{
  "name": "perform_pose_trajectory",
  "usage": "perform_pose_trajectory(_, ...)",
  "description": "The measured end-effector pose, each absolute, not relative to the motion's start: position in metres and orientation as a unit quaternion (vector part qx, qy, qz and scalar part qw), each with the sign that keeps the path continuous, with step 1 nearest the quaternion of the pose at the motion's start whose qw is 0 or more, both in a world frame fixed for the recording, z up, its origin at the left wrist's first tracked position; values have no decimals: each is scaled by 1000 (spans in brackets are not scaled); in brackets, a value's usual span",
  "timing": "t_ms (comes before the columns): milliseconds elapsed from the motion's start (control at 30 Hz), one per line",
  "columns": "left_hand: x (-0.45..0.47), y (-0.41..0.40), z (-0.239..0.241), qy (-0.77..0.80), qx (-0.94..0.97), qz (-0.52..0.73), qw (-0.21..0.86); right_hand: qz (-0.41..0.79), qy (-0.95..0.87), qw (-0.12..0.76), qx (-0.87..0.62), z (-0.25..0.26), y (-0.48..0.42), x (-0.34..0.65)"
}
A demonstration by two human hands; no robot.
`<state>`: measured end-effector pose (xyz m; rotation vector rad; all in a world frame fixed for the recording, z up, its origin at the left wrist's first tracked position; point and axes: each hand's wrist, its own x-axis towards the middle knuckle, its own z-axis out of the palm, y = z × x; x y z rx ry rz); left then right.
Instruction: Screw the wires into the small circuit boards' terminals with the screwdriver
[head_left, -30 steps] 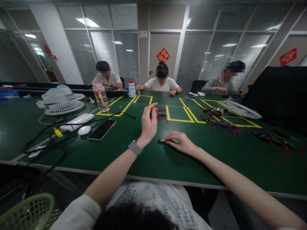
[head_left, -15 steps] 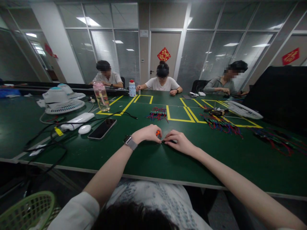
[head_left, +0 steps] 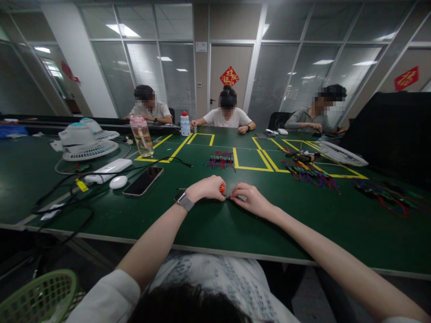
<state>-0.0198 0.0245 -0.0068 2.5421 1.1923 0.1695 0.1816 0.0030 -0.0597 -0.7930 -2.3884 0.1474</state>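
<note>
My right hand (head_left: 252, 197) pinches a small green circuit board (head_left: 228, 197), mostly finger-covered, right beside my left hand (head_left: 207, 188), which is curled around an orange-handled tool (head_left: 222, 188). Beyond my grip, leftward, stands a pink-lidded translucent bottle (head_left: 142, 138), pale yellow inside.

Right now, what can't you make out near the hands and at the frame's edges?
All head view:
- Board: mostly hidden by left hand and right hand; markings too small.
- Orange tool: partly behind the left hand; can't tell if the thin rod past the wrist belongs to it.
- Far-right wires: dim, blurred; can't count.
- Basket: cut off by left and bottom edges.
</note>
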Motion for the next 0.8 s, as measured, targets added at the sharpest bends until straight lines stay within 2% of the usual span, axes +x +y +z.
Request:
perform_pose_trajectory(300,-18,22,-5,421,894,40,149,54,-902,313,-293,-59,1,182)
perform_pose_trajectory(800,-19,23,-5,410,897,44,158,107,-856,386,-328,-62,5,187)
